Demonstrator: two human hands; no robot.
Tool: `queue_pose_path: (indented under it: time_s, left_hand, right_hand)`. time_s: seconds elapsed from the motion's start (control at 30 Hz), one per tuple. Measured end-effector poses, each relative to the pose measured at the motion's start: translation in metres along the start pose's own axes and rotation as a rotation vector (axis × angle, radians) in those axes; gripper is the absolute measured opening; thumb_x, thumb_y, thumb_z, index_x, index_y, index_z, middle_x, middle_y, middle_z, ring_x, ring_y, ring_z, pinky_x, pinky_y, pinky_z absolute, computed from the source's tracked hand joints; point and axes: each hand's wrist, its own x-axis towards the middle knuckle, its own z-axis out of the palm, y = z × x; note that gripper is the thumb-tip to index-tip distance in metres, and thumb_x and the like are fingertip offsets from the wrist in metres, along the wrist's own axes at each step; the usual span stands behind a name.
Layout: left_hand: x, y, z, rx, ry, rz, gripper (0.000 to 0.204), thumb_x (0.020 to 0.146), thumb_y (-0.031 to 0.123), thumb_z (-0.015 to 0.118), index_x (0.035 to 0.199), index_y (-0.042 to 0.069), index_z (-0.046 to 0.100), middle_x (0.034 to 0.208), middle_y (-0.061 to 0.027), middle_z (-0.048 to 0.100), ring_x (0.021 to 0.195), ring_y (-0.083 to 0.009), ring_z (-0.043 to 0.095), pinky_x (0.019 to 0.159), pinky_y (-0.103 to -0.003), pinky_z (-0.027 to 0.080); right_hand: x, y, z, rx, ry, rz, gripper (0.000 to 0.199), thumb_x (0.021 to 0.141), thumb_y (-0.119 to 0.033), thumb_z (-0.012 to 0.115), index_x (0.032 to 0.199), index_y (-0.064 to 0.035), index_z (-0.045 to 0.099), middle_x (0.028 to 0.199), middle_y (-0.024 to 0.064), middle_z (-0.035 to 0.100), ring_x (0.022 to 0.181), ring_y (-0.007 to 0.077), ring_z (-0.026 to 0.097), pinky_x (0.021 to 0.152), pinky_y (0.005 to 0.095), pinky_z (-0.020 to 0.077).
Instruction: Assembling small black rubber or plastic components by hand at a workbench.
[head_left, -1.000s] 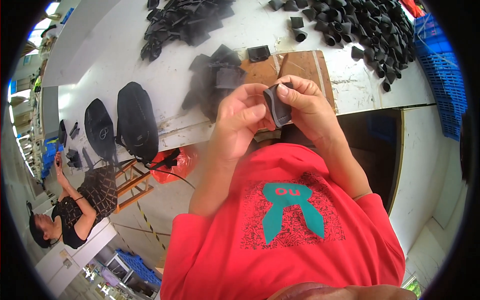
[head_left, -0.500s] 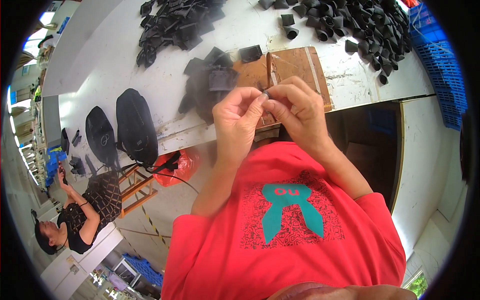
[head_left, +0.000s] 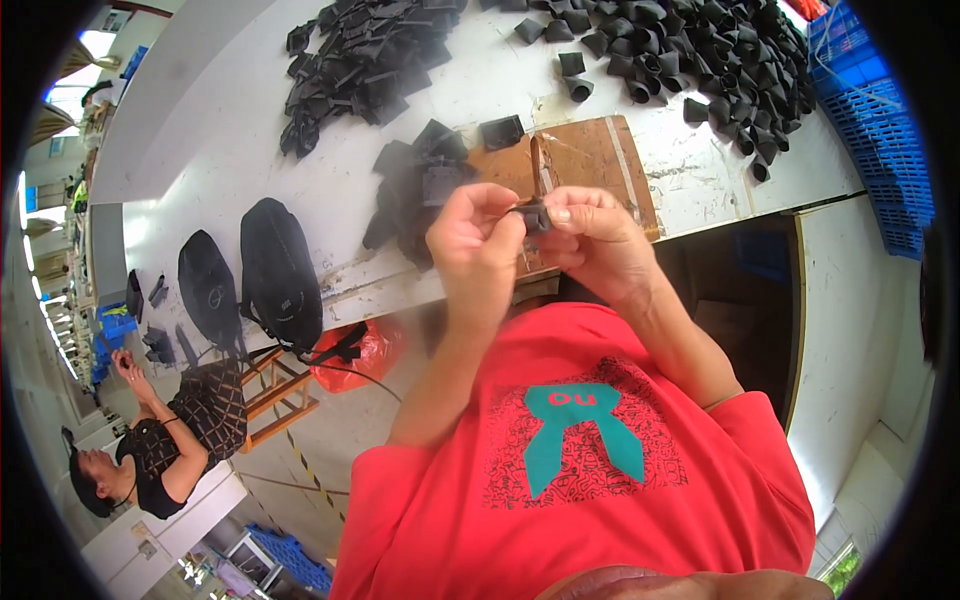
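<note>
Between my two hands is a small black fabric piece (head_left: 534,216), held just over the near edge of a brown wooden board (head_left: 595,165). The thumb and fingers of my left hand (head_left: 472,240) pinch its left end. On its other end, my right hand (head_left: 608,245) grips with thumb and curled fingers. My fingers cover part of the piece, so its full shape is hidden. A loose heap of flat black fabric pieces (head_left: 405,190) lies beside the board, left of my hands. One single black piece (head_left: 502,132) rests at the board's far left corner.
Farther back on the white table (head_left: 200,160) are a pile of flat black pieces (head_left: 365,70) and a pile of tube-shaped ones (head_left: 700,50). Black backpacks (head_left: 282,265) stand left, near a seated person (head_left: 170,430). Blue crates (head_left: 870,140) are at right; a red plastic bag (head_left: 365,362) hangs below.
My fingertips, earlier close together over the piece, have spread a little, and more of the black fabric shows between them. The whole view has shifted slightly.
</note>
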Motion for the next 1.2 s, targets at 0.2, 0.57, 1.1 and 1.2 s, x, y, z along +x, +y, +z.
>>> queue_pose_path:
  time_s: [0.2,0.57,1.1,1.2]
  left_hand:
    - [0.018,0.021,0.002,-0.588,-0.167,-0.25,0.02,0.075,-0.005,0.047,0.093,0.001,0.054,0.07,-0.0076,0.058,0.034,-0.0025,0.033,0.032,-0.018,0.028]
    - [0.023,0.024,0.011,-0.175,-0.096,0.016,0.023,0.079,0.003,0.058,0.102,0.002,0.054,0.088,-0.0046,0.059,0.061,-0.0077,0.053,0.052,-0.018,0.039]
    - [0.025,0.021,0.006,-0.506,-0.058,0.133,0.01,0.086,0.011,0.052,0.09,0.002,0.055,0.089,-0.0074,0.058,0.083,-0.0176,0.055,0.083,-0.035,0.04]
    - [0.02,0.018,0.002,-0.39,-0.078,0.181,0.01,0.086,0.011,0.052,0.089,0.002,0.055,0.091,-0.0078,0.058,0.084,-0.0167,0.055,0.081,-0.033,0.041]
  right_hand:
    - [0.001,-0.034,0.032,-0.689,0.124,-0.138,0.026,0.085,-0.029,0.053,0.072,-0.0066,0.053,0.056,-0.0073,0.039,0.05,0.0017,0.033,0.043,0.0182,0.0259]
    - [0.032,-0.051,0.015,-1.029,0.042,-0.327,0.027,0.086,-0.025,0.054,0.078,0.0005,0.056,0.058,0.0004,0.046,0.055,0.0059,0.042,0.048,0.0204,0.0342]
    - [0.018,-0.035,0.032,-1.6,0.181,-1.262,0.02,0.066,-0.002,0.067,0.085,-0.0029,0.06,0.074,0.0072,0.056,0.063,0.0191,0.053,0.052,0.0281,0.0426]
    - [0.019,-0.033,0.026,-1.624,0.113,-1.185,0.018,0.066,0.001,0.065,0.083,-0.002,0.06,0.074,0.0079,0.056,0.063,0.0218,0.053,0.053,0.0297,0.0425]
